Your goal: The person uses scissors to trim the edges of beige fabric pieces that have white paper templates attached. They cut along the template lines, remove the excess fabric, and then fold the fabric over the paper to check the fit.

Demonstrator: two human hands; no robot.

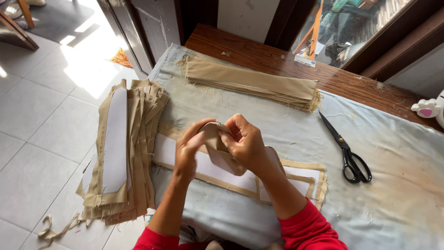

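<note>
While the stack of cut khaki pieces (125,153) hangs off the table edge at nine o'clock, your left hand (188,150) pinches the khaki fabric piece (217,150) at centre, fingers curled shut on its fold. Your right hand (245,143) grips the same piece, thumb pressed into the tip. You seem to be turning or shaping its point; next calls for careful pushing at the corner. Scissors (349,155) lie at three o'clock on the pale cloth-covered table (397,194).

Pale floor tiles (37,125) lie left of the cloth-covered desk (397,185) (dark wood at its far edge); sunlight (88,65) falls beyond, a window (351,28) behind the desk.
</note>
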